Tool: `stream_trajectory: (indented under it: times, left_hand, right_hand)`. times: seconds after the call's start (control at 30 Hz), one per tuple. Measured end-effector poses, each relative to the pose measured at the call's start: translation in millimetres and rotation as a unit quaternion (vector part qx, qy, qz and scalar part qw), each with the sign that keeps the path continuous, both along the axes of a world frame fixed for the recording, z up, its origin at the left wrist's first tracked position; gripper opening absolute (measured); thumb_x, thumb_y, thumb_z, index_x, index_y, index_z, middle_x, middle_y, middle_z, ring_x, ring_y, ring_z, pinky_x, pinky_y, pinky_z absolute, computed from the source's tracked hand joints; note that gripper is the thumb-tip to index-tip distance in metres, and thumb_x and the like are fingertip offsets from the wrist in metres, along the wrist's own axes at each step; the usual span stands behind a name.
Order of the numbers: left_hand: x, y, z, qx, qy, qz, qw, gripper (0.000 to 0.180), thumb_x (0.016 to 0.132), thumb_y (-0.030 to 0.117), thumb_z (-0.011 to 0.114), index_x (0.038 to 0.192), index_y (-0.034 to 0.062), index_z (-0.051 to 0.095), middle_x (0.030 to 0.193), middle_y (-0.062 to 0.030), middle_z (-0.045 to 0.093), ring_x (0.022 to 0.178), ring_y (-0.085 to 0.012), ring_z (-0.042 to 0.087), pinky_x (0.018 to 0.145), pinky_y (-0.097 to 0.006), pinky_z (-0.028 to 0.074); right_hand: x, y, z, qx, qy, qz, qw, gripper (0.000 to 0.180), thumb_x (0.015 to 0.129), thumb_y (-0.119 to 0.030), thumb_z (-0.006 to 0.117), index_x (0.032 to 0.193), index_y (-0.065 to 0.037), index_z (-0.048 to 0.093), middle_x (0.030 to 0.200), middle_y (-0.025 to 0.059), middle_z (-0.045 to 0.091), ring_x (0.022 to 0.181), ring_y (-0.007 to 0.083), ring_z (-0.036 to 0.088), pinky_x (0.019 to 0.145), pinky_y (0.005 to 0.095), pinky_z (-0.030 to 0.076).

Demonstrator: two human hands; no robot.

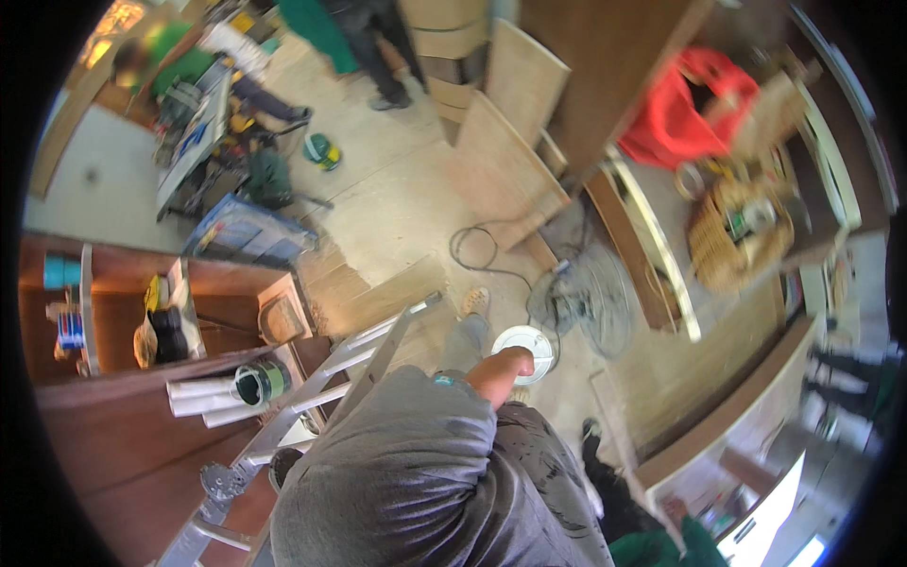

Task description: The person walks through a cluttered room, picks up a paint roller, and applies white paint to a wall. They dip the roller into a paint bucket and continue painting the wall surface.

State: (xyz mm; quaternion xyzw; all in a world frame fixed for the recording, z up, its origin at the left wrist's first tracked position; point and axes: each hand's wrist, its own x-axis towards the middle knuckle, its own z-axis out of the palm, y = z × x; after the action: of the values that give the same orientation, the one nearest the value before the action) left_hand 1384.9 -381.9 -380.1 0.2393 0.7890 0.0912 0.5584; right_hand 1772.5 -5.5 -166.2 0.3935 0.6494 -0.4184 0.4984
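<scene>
My left hand point(513, 367) reaches across from the grey sleeve, its fingers closed in a fist over a round white bucket point(540, 342). A thin line, perhaps its handle, runs across the bucket's top. What exactly the fingertips grip is hidden beneath the hand. Just beyond stands a grey floor fan point(595, 302), with a dark cable point(487, 248) curling over the floor. One of my feet, in a light patterned shoe point(475, 300), is planted just past the bucket. My right hand does not show.
An aluminium stepladder point(354, 364) rises at my left, near a dark green bucket point(263, 383) and white rolls point(203, 402). Wood panels point(505, 170) lean ahead. Right stand a red bag point(685, 109) and woven basket point(737, 231). Other people are around; one in green point(652, 548) is close.
</scene>
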Motion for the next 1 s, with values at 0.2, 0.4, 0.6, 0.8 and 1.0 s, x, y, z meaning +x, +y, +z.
stream_trajectory:
  times: [0.2, 0.4, 0.6, 0.8, 1.0]
  left_hand:
    - [-109.7, -127.6, 78.4, 0.112, 0.035, 0.207, 0.971, 0.049, 0.077, 0.044, 0.061, 0.094, 0.0001, 0.076, 0.098, -0.0245, 0.072, 0.095, -0.0389, 0.070, 0.084, -0.047, 0.054]
    - [-191.0, -264.4, 147.4, 0.039, 0.077, 0.385, 0.919, 0.055, 0.077, 0.042, 0.063, 0.100, -0.0072, 0.073, 0.110, -0.0303, 0.069, 0.102, -0.0423, 0.068, 0.090, -0.048, 0.053]
    - [-197.4, -424.9, 148.8, -0.022, 0.187, 0.509, 0.840, 0.052, 0.082, 0.043, 0.061, 0.099, -0.0046, 0.074, 0.106, -0.0290, 0.070, 0.102, -0.0444, 0.067, 0.093, -0.049, 0.052]
    - [-185.3, -544.6, 138.1, -0.095, 0.199, 0.539, 0.813, 0.058, 0.089, 0.051, 0.054, 0.094, -0.0037, 0.075, 0.103, -0.0288, 0.070, 0.101, -0.0446, 0.066, 0.093, -0.048, 0.051]
    - [-185.2, -656.6, 101.9, -0.161, -0.054, 0.686, 0.707, 0.061, 0.085, 0.055, 0.063, 0.107, -0.0008, 0.074, 0.112, -0.0251, 0.071, 0.105, -0.0384, 0.069, 0.092, -0.043, 0.053]
  right_hand:
    - [-235.9, -73.4, 15.4, 0.014, 0.009, 0.018, 1.000, 0.040, 0.086, -0.015, 0.075, 0.120, -0.002, 0.057, 0.092, 0.0092, 0.067, 0.079, 0.0160, 0.065, 0.069, 0.0287, 0.051]
    - [-389.7, -115.5, -13.1, 0.000, 0.046, 0.104, 0.994, 0.038, 0.084, -0.012, 0.076, 0.116, -0.005, 0.057, 0.088, 0.0079, 0.067, 0.073, 0.0162, 0.064, 0.060, 0.0304, 0.050]
    - [-613.5, -269.5, 37.4, -0.074, 0.112, 0.158, 0.978, 0.049, 0.071, -0.003, 0.079, 0.113, -0.006, 0.053, 0.082, 0.0059, 0.062, 0.066, 0.0185, 0.061, 0.053, 0.0307, 0.045]
    - [-762.2, -339.0, -3.3, -0.085, 0.053, 0.312, 0.945, 0.055, 0.069, -0.001, 0.079, 0.117, -0.009, 0.054, 0.093, 0.0049, 0.063, 0.081, 0.0215, 0.064, 0.068, 0.0387, 0.053]
    - [-867.0, -421.5, -1.1, -0.045, 0.020, 0.319, 0.947, 0.048, 0.075, -0.006, 0.076, 0.119, -0.010, 0.059, 0.083, 0.0035, 0.061, 0.077, 0.0187, 0.062, 0.066, 0.0381, 0.051]
